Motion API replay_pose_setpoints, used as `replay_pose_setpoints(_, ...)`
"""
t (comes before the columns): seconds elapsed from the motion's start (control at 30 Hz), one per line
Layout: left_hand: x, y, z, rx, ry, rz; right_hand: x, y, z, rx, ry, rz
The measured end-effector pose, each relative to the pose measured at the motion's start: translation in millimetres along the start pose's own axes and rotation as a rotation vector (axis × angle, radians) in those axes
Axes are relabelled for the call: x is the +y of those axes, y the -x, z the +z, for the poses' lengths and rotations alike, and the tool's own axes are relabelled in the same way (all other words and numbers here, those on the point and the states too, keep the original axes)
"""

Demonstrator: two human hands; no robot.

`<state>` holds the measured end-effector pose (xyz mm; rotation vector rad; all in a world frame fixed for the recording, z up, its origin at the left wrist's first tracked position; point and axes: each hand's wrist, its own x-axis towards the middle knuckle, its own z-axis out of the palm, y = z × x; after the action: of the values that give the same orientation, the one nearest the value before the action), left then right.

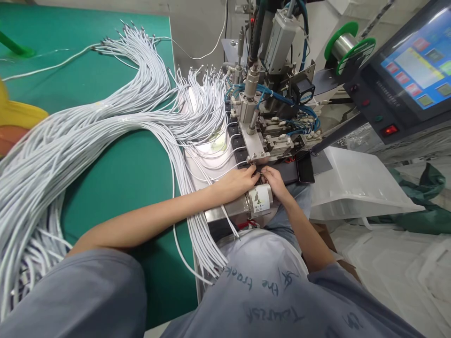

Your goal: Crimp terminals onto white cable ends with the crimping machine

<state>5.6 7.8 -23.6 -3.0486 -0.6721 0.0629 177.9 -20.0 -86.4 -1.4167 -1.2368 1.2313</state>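
Note:
Both hands meet at the near end of a soldering-type machine [251, 126] with metal cylinders and blue air hoses. My left hand [243, 180] has its fingers pinched together at the black fixture edge; a cable end seems to lie there, too small to make out. Close beside it, my right hand [273, 180] pinches at the same spot, its fingertips almost touching the left ones. What sits between the fingertips is hidden. Several white cables [221, 164] run into the black slots [239, 141] of the fixture. Under my hands is a labelled silver box [260, 199].
A large bundle of white cables [98, 112] lies across the green table mat [116, 173]. To the right are a control screen [416, 65], a solder wire spool [347, 47] and a translucent plastic bin [359, 183]. Something yellow [24, 115] stands at the left edge.

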Motion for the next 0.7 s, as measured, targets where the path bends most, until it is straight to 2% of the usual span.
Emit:
replay_pose_setpoints(0.13, 5, 2, -7.9, -0.016, -0.018, -0.027, 5, -3, 1, 0.003, 0.035, -0.042)
replay_pose_setpoints(0.27, 11, 6, -18.3, -0.074, -0.033, -0.126, 8, -3, 1, 0.026, 0.072, -0.054)
replay_pose_setpoints(0.37, 11, 9, -20.7, -0.093, -0.019, -0.160, 2, 0, -2, 0.034, 0.132, -0.069)
replay_pose_setpoints(0.5, 11, 11, -18.7, -0.046, -0.037, -0.135, -13, 12, -7, 0.084, 0.261, -0.145)
replay_pose_setpoints(0.7, 11, 11, -18.4, -0.044, -0.036, -0.142, -19, 29, -7, -0.042, 0.371, -0.223)
